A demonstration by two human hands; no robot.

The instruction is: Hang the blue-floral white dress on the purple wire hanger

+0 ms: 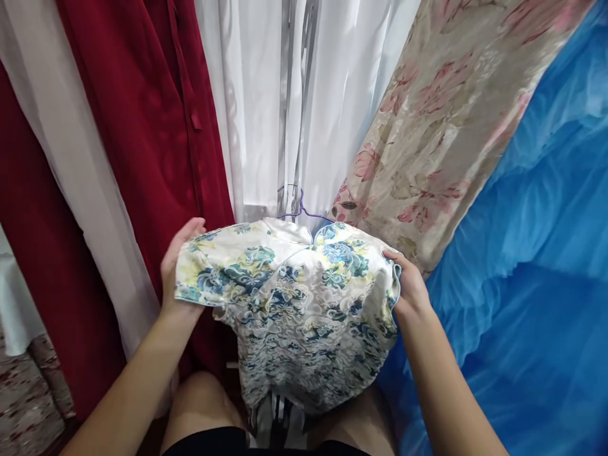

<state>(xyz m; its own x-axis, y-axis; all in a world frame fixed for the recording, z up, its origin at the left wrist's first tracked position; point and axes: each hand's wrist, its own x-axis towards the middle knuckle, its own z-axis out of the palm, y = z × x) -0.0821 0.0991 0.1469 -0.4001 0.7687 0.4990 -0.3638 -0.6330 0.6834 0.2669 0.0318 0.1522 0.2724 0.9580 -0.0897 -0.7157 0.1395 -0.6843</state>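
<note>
A cream dress with blue and green flower print [304, 304] hangs on a purple hanger [304, 212] in front of me. My left hand [173, 269] holds its left short sleeve, fingers curled behind the cloth. My right hand [408, 288] grips the dress's right shoulder edge. The skirt of the dress falls down over my knees.
Other garments hang close around: a dark red dress [142, 126] and a white one [61, 145] on the left, sheer white fabric [256, 95] behind, a beige rose-print dress [441, 114] and blue tulle [536, 266] on the right.
</note>
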